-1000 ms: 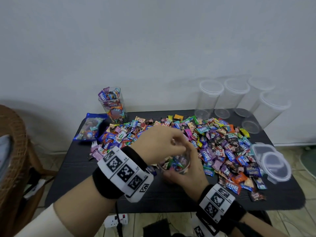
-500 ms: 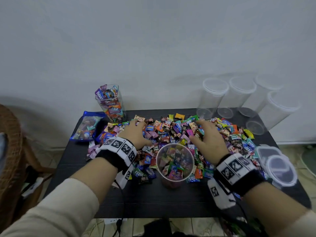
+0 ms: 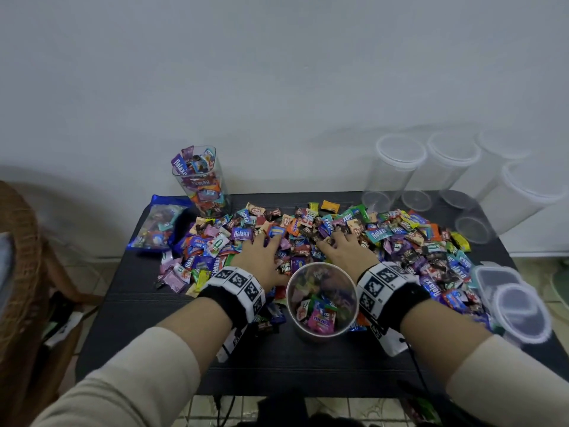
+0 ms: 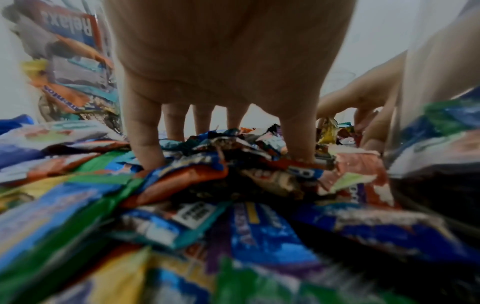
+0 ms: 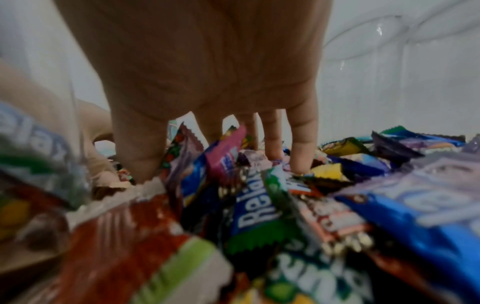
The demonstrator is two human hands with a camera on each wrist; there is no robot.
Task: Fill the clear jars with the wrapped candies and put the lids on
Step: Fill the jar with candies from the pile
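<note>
A dark table (image 3: 308,374) stands against a plain pale wall (image 3: 277,72), with tiled floor (image 3: 535,272) showing on the right and a wicker chair (image 3: 18,257) at the left edge. Wrapped candies (image 3: 397,241) lie in a wide heap across the middle and right of the table.

An open jar (image 3: 321,300) stands upright near the front edge, between the two wrists, its long axis vertical and its mouth up; it is partly filled with candies. A second jar (image 3: 201,183), full and without a lid, stands upright at the far left by the wall, just beside a blue candy bag (image 3: 157,224) lying flat. Four empty jars (image 3: 397,171) with lids on stand at the far right; wide-angle distortion makes them appear to lean. Two loose lids (image 3: 520,312) lie flat at the near right edge.

The left hand (image 3: 264,257) rests palm down on the heap just left of and beyond the open jar, fingers spread; the left wrist view shows the fingertips (image 4: 148,156) dug into the wrappers, the grip loosely open around a mound and closed on nothing. The right hand (image 3: 345,251) lies likewise just right of the jar, fingers (image 5: 301,144) spread down into the candies; it seems to be gathering rather than pinching, though blur hides the tips. Both hands wear patterned wristbands (image 3: 237,288).
</note>
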